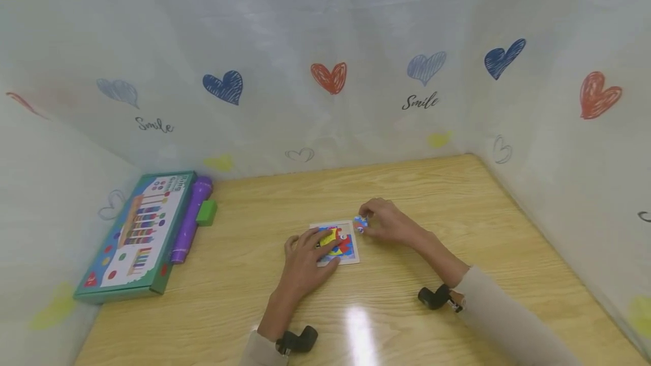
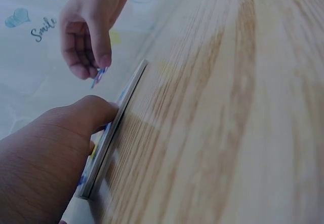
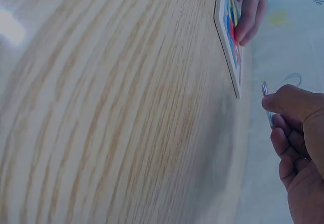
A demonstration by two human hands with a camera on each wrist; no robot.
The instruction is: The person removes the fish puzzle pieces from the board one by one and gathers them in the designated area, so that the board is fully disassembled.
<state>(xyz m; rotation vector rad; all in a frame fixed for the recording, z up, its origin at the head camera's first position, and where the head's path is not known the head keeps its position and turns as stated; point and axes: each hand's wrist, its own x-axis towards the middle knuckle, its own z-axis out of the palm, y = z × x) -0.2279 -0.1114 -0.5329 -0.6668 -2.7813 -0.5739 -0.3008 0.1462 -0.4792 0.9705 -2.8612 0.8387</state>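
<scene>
Puzzle piece [image 1: 360, 223] | right hand [image 1: 390, 222] raised, fingers pinching it | left hand [image 1: 305, 260] fingers spread over board [image 1: 355, 252]

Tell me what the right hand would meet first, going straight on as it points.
Probably the puzzle, just beyond the piece in the right hand, though height is unclear and it might pass above.

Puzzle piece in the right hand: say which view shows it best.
The head view, where the puzzle piece shows its patterned face. The left wrist view shows only a narrow sliver; the right wrist view, mostly its thin edge.
</scene>
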